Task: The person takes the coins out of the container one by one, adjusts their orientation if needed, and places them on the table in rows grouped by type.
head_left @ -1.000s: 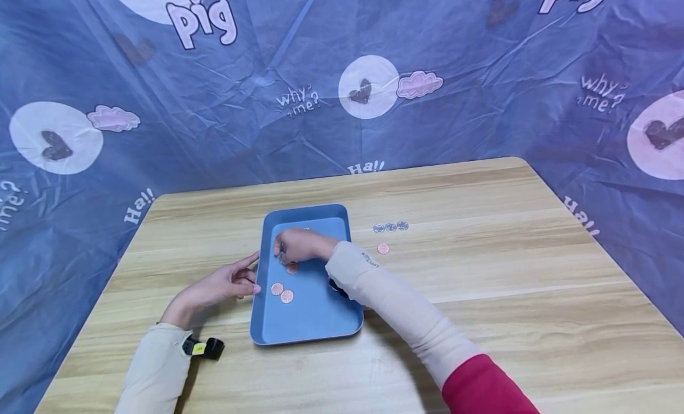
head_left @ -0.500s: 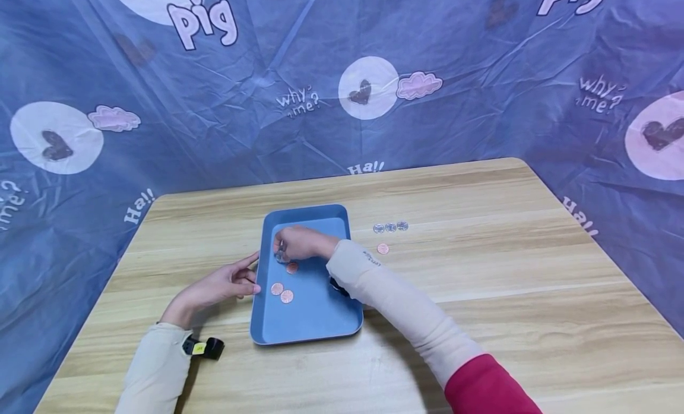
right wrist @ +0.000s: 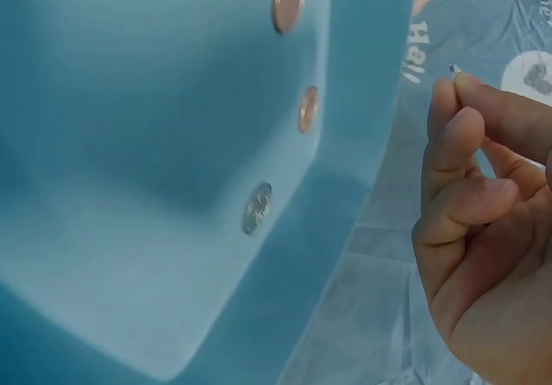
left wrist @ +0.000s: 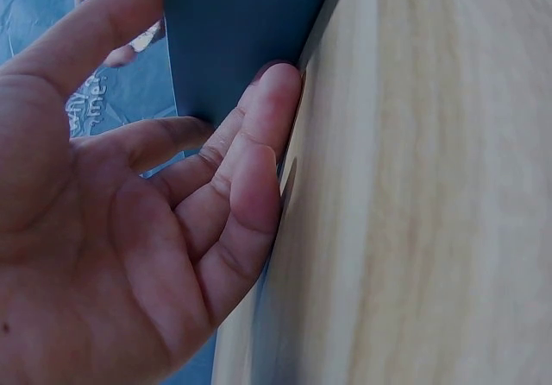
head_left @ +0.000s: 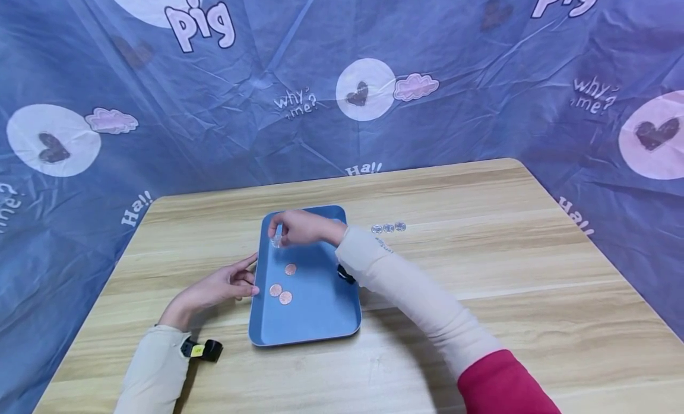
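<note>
My right hand (head_left: 299,227) pinches a silver coin (head_left: 275,241) between thumb and index finger, above the far left part of the blue tray (head_left: 320,319). In the right wrist view the pinched coin (right wrist: 454,69) shows edge-on at the fingertips. Three copper coins (head_left: 290,269) lie inside the tray toward its left side. Another silver coin (right wrist: 257,209) rests on the tray floor in the right wrist view; from the head it is hidden behind my right hand. My left hand (head_left: 219,286) touches the outside of the tray's left wall, fingertips and thumb against it.
Three silver coins (head_left: 388,228) form a row on the wooden table (head_left: 507,283), right of the tray. My right sleeve (head_left: 406,289) crosses over the tray's right rim. A patterned blue cloth (head_left: 224,117) hangs behind the table.
My right hand has lifted from low in the tray and moved away from me, with the silver coin between its fingers. My right sleeve now covers the copper coin on the table. The left hand stays put.
</note>
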### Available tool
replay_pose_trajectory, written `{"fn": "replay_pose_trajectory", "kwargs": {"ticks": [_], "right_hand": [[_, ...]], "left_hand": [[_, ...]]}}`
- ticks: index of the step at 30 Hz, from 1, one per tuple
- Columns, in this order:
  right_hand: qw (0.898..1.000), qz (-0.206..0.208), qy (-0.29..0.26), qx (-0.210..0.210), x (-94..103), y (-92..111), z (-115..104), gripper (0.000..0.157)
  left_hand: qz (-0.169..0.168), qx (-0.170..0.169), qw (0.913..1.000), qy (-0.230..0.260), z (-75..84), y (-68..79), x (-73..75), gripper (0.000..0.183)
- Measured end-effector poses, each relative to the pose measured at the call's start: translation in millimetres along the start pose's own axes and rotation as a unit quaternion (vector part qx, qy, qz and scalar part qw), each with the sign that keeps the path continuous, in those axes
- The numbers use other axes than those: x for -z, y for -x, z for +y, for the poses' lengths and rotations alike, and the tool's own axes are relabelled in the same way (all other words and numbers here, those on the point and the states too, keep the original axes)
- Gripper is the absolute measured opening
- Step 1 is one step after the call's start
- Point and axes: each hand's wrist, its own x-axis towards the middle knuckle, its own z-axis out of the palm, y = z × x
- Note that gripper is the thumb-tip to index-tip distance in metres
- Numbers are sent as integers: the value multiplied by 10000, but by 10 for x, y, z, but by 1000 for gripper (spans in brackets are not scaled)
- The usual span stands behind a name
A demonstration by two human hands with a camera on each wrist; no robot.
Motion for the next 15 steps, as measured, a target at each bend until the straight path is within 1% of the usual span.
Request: {"fn": "replay_pose_trajectory", "kwargs": {"ticks": [5,9,15], "right_hand": [[9990,-52,-415,136,96,87,74,20],[9974,-72,-713,44,159,178,169,21],[9937,60,-1105,-146,284,315,297,24]], "left_hand": [[-1,-7,10000,14,0,0,-4,90],[15,1,10000,53,0,2,-7,91],[25,-13,10000,79,-14,2,-5,92]]}}
